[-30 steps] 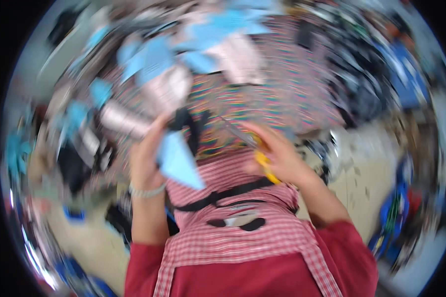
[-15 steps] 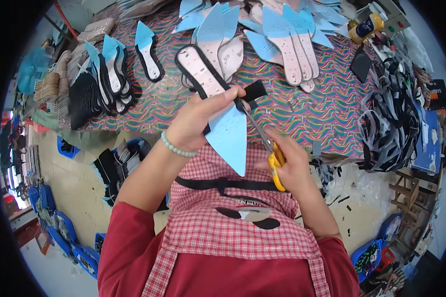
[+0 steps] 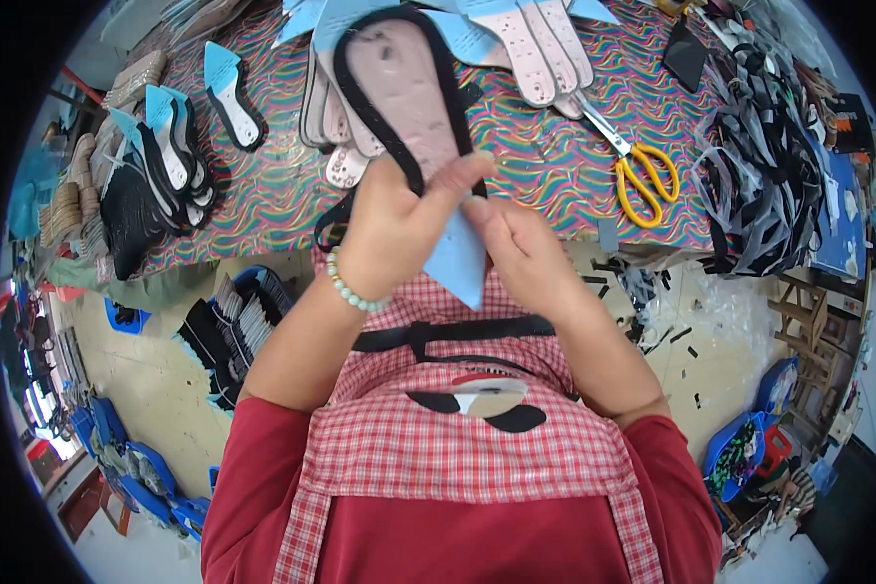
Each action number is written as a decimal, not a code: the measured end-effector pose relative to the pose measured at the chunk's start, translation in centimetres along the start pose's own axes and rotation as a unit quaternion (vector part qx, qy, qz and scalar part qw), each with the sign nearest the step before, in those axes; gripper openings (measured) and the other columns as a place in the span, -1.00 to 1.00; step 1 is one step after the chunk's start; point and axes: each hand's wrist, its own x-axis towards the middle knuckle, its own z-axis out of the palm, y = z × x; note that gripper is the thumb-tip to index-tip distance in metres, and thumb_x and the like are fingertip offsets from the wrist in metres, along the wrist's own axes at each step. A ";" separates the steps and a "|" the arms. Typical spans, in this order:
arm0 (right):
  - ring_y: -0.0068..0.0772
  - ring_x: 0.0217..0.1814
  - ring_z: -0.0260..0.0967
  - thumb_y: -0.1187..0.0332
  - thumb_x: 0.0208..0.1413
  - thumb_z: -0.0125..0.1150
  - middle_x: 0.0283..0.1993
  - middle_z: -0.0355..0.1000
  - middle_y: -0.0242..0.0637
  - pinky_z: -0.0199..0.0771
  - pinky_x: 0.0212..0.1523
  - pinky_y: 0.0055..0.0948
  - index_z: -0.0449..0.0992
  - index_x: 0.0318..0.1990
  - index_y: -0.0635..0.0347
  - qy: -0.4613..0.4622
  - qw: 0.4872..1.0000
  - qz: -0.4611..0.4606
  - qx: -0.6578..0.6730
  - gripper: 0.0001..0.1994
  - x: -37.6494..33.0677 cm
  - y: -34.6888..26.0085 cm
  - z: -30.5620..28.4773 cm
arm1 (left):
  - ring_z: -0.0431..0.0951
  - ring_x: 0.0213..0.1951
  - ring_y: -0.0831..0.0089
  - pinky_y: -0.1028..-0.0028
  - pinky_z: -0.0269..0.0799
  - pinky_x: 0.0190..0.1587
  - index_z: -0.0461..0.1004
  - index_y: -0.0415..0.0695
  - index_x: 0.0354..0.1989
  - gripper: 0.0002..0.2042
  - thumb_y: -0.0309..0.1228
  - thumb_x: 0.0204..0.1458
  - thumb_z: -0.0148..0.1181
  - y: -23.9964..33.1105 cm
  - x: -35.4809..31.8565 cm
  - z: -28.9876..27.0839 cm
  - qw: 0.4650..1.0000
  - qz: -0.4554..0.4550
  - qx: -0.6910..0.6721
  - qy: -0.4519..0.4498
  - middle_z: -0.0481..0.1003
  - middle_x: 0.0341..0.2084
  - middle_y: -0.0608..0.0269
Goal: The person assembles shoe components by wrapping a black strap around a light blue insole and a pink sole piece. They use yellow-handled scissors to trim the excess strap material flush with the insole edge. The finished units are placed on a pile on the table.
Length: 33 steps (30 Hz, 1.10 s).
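Observation:
My left hand (image 3: pixel 399 229) holds a pink shoe insole (image 3: pixel 409 92) edged with a black strip (image 3: pixel 360 107), lifted above the table's near edge. The insole's pale blue pointed end (image 3: pixel 455 258) hangs down between my hands. My right hand (image 3: pixel 526 253) pinches that blue end from the right side. A bead bracelet (image 3: pixel 355 292) sits on my left wrist. Yellow-handled scissors (image 3: pixel 638 170) lie on the table to the right, apart from both hands.
The table has a wavy multicoloured cover (image 3: pixel 545 165). More pink and blue insoles (image 3: pixel 545 49) lie at the back. Stacked soles (image 3: pixel 165 165) sit at left, a heap of black straps (image 3: pixel 769 175) at right. Blue bins (image 3: pixel 253 302) stand on the floor.
My right hand held the scissors at the blue piece; now the scissors lie on the table and that hand grips the insole. The insole has been raised and turned toward me.

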 end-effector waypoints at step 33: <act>-0.05 -0.10 0.42 0.29 0.13 0.10 -0.17 0.43 -0.01 0.42 -0.08 -0.20 0.42 -0.03 0.30 0.188 0.918 -0.195 -0.289 -0.68 12.3 0.9 -4.8 | 0.14 0.26 0.03 0.11 -0.08 0.33 0.33 -0.23 0.14 -0.35 -0.03 -0.07 0.23 -3.7 2.4 -24.6 0.733 -0.064 0.649 -0.195 0.18 0.24 0.02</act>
